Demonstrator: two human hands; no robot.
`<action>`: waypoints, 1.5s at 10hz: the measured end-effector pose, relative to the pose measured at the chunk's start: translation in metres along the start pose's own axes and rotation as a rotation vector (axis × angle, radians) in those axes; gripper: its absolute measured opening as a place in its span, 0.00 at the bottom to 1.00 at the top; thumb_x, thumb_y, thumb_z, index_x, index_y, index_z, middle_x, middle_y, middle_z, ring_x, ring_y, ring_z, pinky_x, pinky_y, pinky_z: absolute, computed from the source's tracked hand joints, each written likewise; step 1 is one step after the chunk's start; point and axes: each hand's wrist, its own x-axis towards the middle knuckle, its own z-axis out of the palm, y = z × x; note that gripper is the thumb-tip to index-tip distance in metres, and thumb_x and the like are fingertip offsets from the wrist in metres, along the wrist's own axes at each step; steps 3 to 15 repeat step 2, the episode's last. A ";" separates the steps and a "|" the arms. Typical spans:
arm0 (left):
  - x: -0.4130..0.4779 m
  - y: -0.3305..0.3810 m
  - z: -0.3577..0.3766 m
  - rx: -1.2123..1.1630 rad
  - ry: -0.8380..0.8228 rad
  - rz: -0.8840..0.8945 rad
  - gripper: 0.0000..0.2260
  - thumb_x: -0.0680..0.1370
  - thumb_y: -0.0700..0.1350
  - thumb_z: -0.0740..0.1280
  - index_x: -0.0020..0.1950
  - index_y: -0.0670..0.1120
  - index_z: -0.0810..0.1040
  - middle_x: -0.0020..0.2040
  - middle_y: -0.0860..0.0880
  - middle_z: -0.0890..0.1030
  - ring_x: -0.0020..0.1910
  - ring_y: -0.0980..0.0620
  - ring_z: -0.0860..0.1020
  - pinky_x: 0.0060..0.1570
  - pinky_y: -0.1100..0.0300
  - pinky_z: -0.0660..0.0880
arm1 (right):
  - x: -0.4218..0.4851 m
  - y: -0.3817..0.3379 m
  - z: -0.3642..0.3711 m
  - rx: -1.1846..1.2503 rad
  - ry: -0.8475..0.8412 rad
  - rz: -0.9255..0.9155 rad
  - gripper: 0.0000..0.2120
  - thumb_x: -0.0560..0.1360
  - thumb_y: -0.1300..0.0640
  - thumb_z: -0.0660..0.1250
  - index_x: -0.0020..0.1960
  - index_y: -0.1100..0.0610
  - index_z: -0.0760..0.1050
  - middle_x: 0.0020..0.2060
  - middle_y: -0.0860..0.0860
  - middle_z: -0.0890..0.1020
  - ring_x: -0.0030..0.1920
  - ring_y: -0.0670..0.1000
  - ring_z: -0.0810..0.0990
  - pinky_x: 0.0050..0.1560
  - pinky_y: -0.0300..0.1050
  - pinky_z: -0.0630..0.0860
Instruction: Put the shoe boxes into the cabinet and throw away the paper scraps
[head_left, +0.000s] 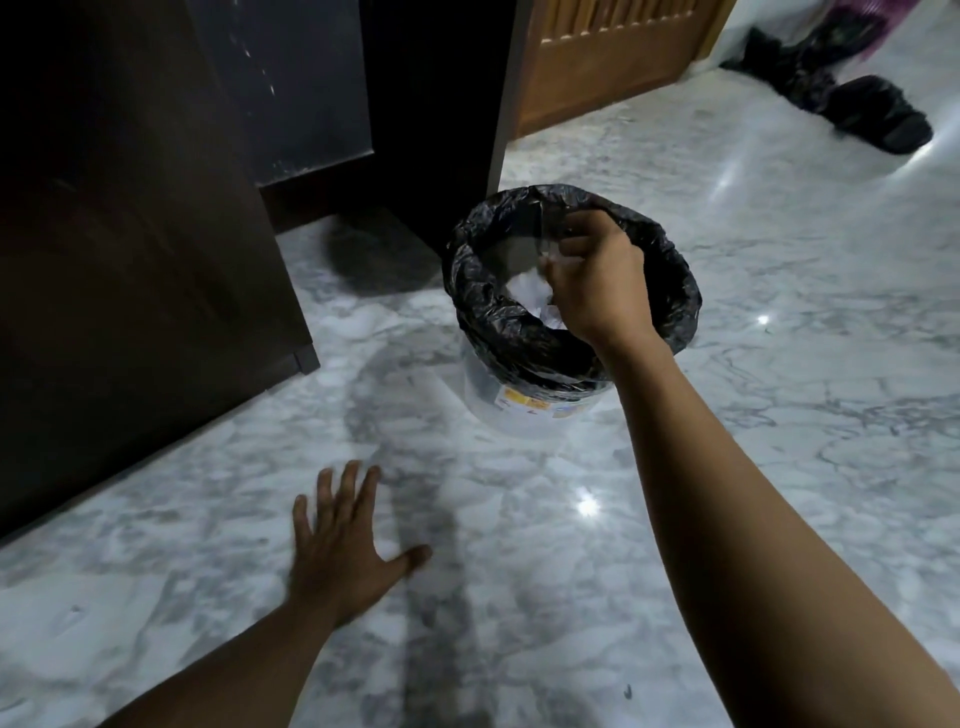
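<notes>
A clear plastic bin lined with a black bag stands on the marble floor beside the dark cabinet. White paper scraps lie inside it. My right hand hangs over the bin's mouth, fingers curled downward just above the scraps; whether it still grips paper is hidden by the hand itself. My left hand hovers low over the floor in front of the cabinet, fingers spread, holding nothing. No shoe boxes are in view.
The cabinet's dark side panel rises right behind the bin. A wooden door is at the back right. Black sandals and dark cloth lie on the floor at the far right. Marble floor spreads around my arms.
</notes>
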 end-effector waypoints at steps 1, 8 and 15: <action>0.000 -0.001 -0.001 0.024 -0.014 -0.009 0.56 0.62 0.85 0.47 0.80 0.55 0.39 0.81 0.53 0.37 0.78 0.48 0.32 0.76 0.42 0.38 | -0.003 0.001 -0.006 0.008 0.089 -0.026 0.16 0.75 0.56 0.72 0.62 0.56 0.78 0.50 0.50 0.85 0.49 0.49 0.83 0.47 0.39 0.75; 0.001 0.002 -0.001 0.002 -0.004 -0.008 0.55 0.62 0.85 0.47 0.80 0.56 0.39 0.81 0.53 0.37 0.78 0.49 0.32 0.75 0.42 0.37 | -0.016 -0.005 -0.005 0.190 0.192 -0.138 0.12 0.76 0.57 0.72 0.58 0.58 0.80 0.40 0.44 0.82 0.38 0.40 0.79 0.42 0.34 0.75; 0.001 0.002 -0.001 0.002 -0.004 -0.008 0.55 0.62 0.85 0.47 0.80 0.56 0.39 0.81 0.53 0.37 0.78 0.49 0.32 0.75 0.42 0.37 | -0.016 -0.005 -0.005 0.190 0.192 -0.138 0.12 0.76 0.57 0.72 0.58 0.58 0.80 0.40 0.44 0.82 0.38 0.40 0.79 0.42 0.34 0.75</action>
